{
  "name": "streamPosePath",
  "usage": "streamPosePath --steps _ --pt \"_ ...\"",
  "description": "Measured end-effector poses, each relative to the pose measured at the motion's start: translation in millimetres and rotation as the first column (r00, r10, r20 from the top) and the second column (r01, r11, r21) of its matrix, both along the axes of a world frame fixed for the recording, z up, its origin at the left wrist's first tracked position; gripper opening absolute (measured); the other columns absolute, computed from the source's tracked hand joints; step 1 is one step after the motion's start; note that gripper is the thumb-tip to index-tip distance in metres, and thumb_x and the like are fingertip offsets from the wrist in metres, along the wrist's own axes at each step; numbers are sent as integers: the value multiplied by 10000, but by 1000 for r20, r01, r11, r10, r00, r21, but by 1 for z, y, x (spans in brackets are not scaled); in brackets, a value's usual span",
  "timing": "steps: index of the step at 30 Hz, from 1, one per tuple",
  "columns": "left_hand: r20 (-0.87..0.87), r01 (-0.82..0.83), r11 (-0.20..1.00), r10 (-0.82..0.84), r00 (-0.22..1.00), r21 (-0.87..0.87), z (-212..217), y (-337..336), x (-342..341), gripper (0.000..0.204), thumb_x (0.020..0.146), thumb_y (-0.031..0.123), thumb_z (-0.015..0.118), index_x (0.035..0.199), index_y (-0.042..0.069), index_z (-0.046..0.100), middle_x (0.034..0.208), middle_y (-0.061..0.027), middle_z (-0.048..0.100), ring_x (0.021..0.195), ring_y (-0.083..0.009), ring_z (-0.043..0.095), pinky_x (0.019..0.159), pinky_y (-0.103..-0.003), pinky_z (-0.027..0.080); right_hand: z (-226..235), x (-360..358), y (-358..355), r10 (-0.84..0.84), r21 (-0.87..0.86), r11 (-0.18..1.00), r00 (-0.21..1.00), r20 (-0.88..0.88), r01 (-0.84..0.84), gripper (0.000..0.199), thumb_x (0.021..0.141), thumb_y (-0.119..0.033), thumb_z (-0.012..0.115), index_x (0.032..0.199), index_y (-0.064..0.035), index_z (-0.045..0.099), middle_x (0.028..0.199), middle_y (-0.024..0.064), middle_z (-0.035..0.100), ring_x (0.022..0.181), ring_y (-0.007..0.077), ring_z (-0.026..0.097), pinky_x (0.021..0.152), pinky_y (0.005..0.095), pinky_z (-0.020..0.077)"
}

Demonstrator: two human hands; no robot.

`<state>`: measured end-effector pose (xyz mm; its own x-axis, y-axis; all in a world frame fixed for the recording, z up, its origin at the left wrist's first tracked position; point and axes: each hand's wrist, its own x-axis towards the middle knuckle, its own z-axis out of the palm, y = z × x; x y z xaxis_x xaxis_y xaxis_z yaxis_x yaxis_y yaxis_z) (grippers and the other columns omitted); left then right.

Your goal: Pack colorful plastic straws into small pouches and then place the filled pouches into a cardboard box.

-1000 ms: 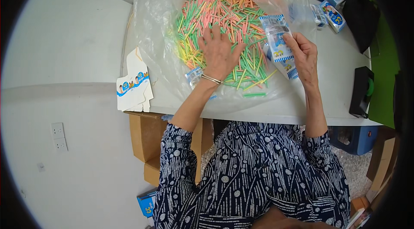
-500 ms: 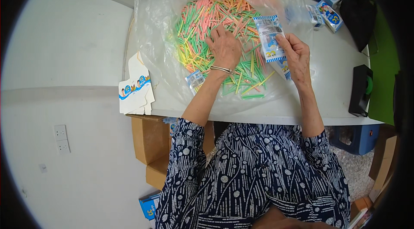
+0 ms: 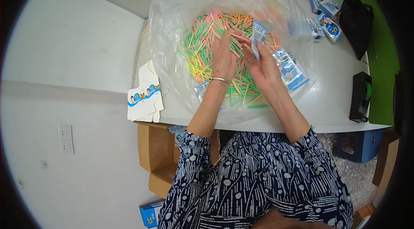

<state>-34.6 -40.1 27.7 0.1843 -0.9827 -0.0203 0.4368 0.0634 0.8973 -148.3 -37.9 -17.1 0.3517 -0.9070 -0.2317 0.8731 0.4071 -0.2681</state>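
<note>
Now, hands: your left hand (image 3: 224, 56) lies flat, fingers spread loosely, on the pile of coloured sticks (image 3: 207, 43); your right hand (image 3: 263, 67) pinches a small blue-and-white packet (image 3: 258, 34) between thumb and fingertips.
Where the sticks lie: right under and just ahead of your left hand, heaped on the clear plastic sheet (image 3: 172, 18) that covers the grey table (image 3: 336, 99).
Nearer hand: the left touches the heap; the right sits at its right edge, raised with the packet.
Long axis: no single direction; the sticks cross each other every way, many pointing away from you.
Packet: held upright, its top toward the far side of the table, just beside your left fingertips.
Materials: sticks thin, straight, matt, in pink, green, yellow and orange; sheet glossy and crinkled; packets flat and printed.
Nearby: more flat packets (image 3: 291, 71) right of your wrist; a folded carton blank (image 3: 145, 97) overhangs the table's left edge.
</note>
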Motion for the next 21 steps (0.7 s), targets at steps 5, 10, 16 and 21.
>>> streamPosePath --steps 5,10,16,21 --pt "-75 -114 993 114 991 4 -10 16 -26 220 942 206 532 971 -4 592 951 -93 606 847 -143 579 727 -281 483 3 18 -1 -31 -53 998 992 123 38 273 989 -226 441 1097 -5 559 1085 99 624 1016 194 587 954 359 444" --pt "134 -227 966 243 961 -119 -20 16 -36 191 923 170 572 1010 1 548 931 -55 593 818 -96 553 706 -254 465 -23 24 -9 -124 72 991 986 115 116 219 938 -201 553 1087 -46 595 1039 74 645 967 171 596 902 308 465" --pt "289 -249 966 259 922 -71 -37 10 -25 200 925 147 575 1038 -11 529 957 -48 600 805 -78 535 686 -249 452 -9 27 -6 -127 60 990 991 29 125 177 949 -200 537 1030 -45 567 987 57 623 891 153 587 818 311 478" --pt "360 -188 975 219 907 -118 -35 14 -26 236 956 186 528 1060 -25 548 980 -45 601 787 -70 517 667 -237 440 -18 27 -7 -119 36 992 992 33 118 207 937 -198 559 1076 -46 572 1026 53 624 929 152 587 844 307 476"
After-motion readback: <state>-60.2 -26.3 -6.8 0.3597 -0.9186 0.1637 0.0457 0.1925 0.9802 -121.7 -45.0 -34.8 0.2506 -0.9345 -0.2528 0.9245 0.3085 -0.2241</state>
